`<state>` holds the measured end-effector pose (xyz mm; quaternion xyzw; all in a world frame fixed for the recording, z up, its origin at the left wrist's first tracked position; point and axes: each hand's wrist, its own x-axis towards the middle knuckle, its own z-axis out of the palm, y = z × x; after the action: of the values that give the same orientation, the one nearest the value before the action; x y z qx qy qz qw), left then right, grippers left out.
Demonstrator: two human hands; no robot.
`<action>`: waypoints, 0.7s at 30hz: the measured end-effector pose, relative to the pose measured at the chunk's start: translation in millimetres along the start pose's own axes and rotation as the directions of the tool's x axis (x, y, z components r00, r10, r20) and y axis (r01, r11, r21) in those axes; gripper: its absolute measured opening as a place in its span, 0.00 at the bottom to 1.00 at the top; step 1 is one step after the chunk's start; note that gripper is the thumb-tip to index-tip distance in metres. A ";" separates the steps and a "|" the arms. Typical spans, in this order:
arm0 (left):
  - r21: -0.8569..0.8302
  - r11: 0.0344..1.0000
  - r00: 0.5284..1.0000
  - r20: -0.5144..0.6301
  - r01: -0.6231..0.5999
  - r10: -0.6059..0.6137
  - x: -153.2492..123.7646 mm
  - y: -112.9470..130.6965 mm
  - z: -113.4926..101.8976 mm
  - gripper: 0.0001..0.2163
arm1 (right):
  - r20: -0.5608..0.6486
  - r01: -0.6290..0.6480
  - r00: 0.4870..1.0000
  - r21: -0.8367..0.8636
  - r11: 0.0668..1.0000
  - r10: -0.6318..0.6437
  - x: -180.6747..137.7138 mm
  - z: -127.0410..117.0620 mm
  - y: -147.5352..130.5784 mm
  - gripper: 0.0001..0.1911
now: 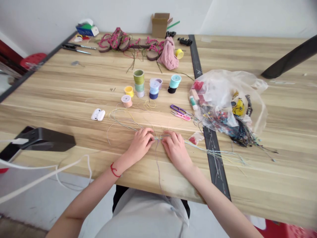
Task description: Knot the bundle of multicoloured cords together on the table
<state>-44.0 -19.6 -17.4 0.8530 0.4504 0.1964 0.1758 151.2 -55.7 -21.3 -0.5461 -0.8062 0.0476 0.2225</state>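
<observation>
My left hand and my right hand rest on the wooden table close together, fingers curled and pinching a bundle of thin pale threads at the point where the hands meet. The threads fan out to the right across a black strip and loop away to the upper left; a few strands hang over the table's front edge toward my lap. A red cord circles my left wrist.
Several thread spools stand behind the hands, with purple and pink snips to their right. A clear plastic bag of beads and cords lies right. White earbud case, black device and cables lie left. Braided pieces, cloth and a box sit at the far edge.
</observation>
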 end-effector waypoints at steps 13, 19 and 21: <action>0.016 1.000 1.000 0.004 -0.015 0.015 1.6 -1.4 -0.3 0.03 | 0.033 -0.014 0.999 -0.043 0.999 0.016 -0.2 -5.9 -1.0 0.11; -0.020 1.000 1.000 0.000 -0.009 0.009 -1.8 -2.0 -3.0 0.05 | -0.016 -0.014 1.000 -0.001 1.000 0.013 -3.7 -7.9 -0.4 0.11; -0.034 0.999 0.999 -0.003 -0.036 0.036 -2.8 -0.5 -6.3 0.12 | -0.022 0.023 0.999 -0.025 0.999 -0.024 -6.7 -8.9 -2.3 0.11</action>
<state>-48.9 -21.0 -12.7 0.8576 0.4317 0.2084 0.1862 154.9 -64.1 -14.6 -0.5399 -0.8106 0.0290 0.2250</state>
